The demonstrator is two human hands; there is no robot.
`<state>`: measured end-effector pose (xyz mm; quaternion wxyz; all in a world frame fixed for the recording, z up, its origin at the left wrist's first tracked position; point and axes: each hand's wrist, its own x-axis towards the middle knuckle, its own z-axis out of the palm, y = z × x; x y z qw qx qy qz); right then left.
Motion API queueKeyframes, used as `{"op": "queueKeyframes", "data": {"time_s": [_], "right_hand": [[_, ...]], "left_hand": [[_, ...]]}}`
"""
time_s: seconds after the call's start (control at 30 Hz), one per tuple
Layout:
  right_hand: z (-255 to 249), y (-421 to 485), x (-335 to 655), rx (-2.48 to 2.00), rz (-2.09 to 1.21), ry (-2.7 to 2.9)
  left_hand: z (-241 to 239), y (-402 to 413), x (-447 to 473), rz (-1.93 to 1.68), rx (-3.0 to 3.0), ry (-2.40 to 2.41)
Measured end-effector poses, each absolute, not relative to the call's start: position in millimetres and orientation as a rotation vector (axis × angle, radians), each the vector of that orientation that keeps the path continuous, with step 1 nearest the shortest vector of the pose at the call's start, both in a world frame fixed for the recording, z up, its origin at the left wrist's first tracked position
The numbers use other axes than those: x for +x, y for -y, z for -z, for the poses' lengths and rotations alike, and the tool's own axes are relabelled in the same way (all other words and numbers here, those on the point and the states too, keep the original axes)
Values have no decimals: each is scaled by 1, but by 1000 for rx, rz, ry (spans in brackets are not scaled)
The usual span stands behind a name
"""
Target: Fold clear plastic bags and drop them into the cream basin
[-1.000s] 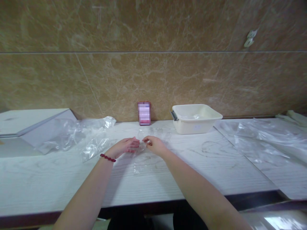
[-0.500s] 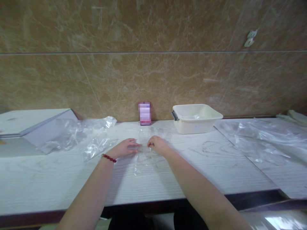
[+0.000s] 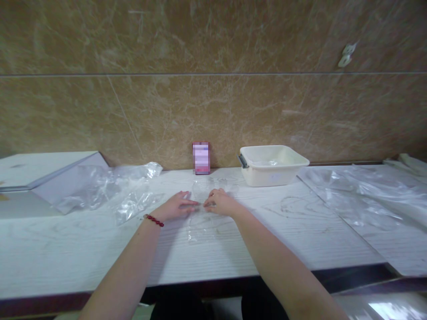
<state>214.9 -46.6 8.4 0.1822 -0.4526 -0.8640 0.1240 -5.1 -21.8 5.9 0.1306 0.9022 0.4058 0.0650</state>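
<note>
Left hand [image 3: 176, 207] and right hand [image 3: 222, 204], fingers stretched flat and tips nearly meeting, press a clear bag [image 3: 201, 225]; bare table [image 3: 100, 249] reaches its front edge.

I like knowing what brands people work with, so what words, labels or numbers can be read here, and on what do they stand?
No text can be read anywhere in this view.
Small pink box against the wall: its face is blurred, unreadable.
Cream tub: a faint pale patch on its front, too small to read.
Loose clear bags and table: no print visible.
</note>
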Motion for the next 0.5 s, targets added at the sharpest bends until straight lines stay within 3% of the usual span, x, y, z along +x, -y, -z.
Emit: {"op": "queueKeyframes", "data": {"time_s": [0.5], "right_hand": [[-10,41,225,-1388,-466,2459]], "left_hand": [[0,23,-2,-6,2638,-1328]]}}
